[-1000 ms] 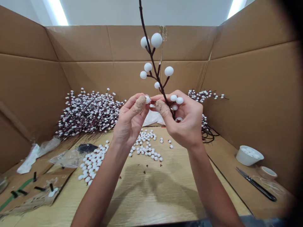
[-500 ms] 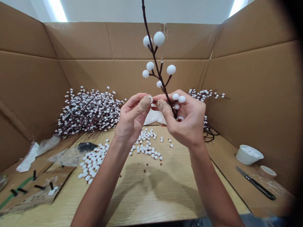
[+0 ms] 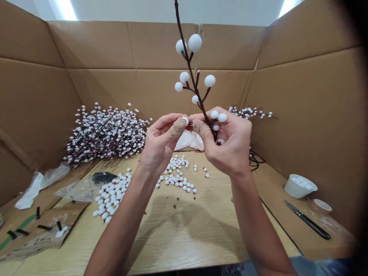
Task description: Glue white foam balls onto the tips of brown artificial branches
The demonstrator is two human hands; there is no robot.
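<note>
My right hand [image 3: 227, 142] is closed round the lower part of a dark brown artificial berry branch [image 3: 189, 69], which rises tilted to the left and carries several white balls. Between thumb and fingers, my left hand [image 3: 163, 138] pinches a small white ball [image 3: 185, 120] at the tip of a side twig held by the right thumb and fingertips. Whether the ball is fully seated on that twig I cannot tell. Both thumbs wear tan wraps. One bare twig tip shows midway up the branch.
Loose white balls [image 3: 112, 195] spread over the wooden table. Finished berry branches [image 3: 106, 134] are heaped at the back left, more [image 3: 250, 112] behind my right hand. On the right are a white bowl [image 3: 300, 186], tweezers [image 3: 307, 220] and a tape roll [image 3: 321, 206]. Cardboard walls [image 3: 161, 46] surround everything.
Both hands and the branch appear slightly shifted to the right in view. The left thumb has slid a little, showing more of the white ball. The grips are otherwise the same.
</note>
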